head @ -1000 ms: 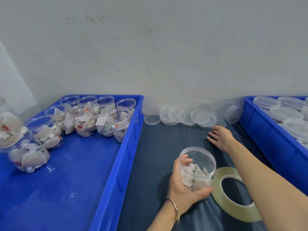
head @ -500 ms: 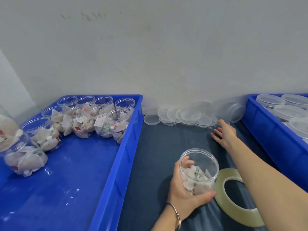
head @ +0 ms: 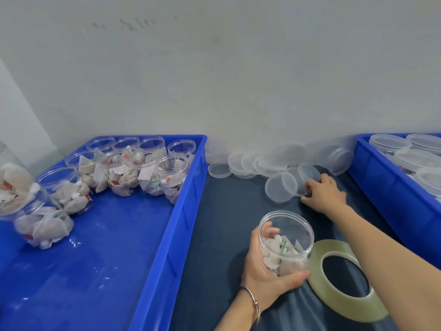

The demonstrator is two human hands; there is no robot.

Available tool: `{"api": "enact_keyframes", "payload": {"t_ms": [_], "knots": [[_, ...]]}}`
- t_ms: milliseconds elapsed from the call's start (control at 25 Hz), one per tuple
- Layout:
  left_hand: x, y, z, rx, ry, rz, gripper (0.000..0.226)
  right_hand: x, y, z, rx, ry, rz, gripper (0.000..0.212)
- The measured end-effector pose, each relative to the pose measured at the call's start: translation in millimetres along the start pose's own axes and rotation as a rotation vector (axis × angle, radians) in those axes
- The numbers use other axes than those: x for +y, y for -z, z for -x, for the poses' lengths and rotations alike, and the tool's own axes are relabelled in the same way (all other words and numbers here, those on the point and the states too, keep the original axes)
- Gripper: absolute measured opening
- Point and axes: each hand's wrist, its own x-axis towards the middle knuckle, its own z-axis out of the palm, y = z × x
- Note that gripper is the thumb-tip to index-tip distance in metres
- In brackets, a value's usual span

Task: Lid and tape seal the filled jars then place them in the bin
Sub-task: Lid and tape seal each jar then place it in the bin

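Note:
My left hand [head: 267, 271] grips an open clear jar [head: 286, 240] filled with white sachets, standing on the dark mat. My right hand [head: 325, 194] reaches toward the wall and pinches a clear plastic lid [head: 304, 179] at its edge; a second lid [head: 280, 187] leans beside it. A large roll of clear tape [head: 343, 278] lies flat just right of the jar, under my right forearm. More lids [head: 245, 163] are heaped along the wall.
A blue bin [head: 181, 211] on the left holds several filled, unlidded jars [head: 124, 173]. Another blue bin [head: 391, 187] at the right holds lidded containers [head: 415, 158]. A dark mat [head: 222, 235] lies between the two bins.
My right hand has drawn back from the lid heap toward me with a lid pinched in its fingers, dragging another lid along. The left hand has kept its hold on the jar.

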Motion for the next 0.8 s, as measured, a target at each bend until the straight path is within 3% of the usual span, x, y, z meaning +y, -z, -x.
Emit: {"api": "enact_keyframes", "payload": {"t_ms": [120,240,320,400,440,520,560,720,800], "knots": [[1,0,1,0.001,0.005,0.003,0.092,13,-10,14,0.069,0.117,-0.062,0.026],[2,0,0,0.0,0.015,0.006,0.091,14,-21,27,0.372,0.204,-0.26,0.019],[1,0,1,-0.006,0.018,0.011,0.091,2,-19,27,0.45,0.296,-0.36,0.032],[1,1,1,-0.003,0.019,0.007,0.091,-14,-12,25,0.299,0.537,-0.378,0.05],[2,1,1,0.001,0.018,-0.001,0.089,-24,-10,26,0.116,0.658,-0.336,0.052],[3,2,0,0.006,0.01,-0.027,0.082,-40,-15,29,-0.229,0.774,-0.03,0.048],[4,2,-1,0.004,0.007,-0.041,0.079,-44,-19,29,-0.288,0.792,0.092,0.048],[7,0,0,0.003,0.032,-0.011,0.086,-42,-18,36,-0.143,0.82,0.209,0.069],[6,0,1,0.004,0.03,-0.003,0.089,-33,-12,49,-0.062,0.778,0.201,0.067]]}}
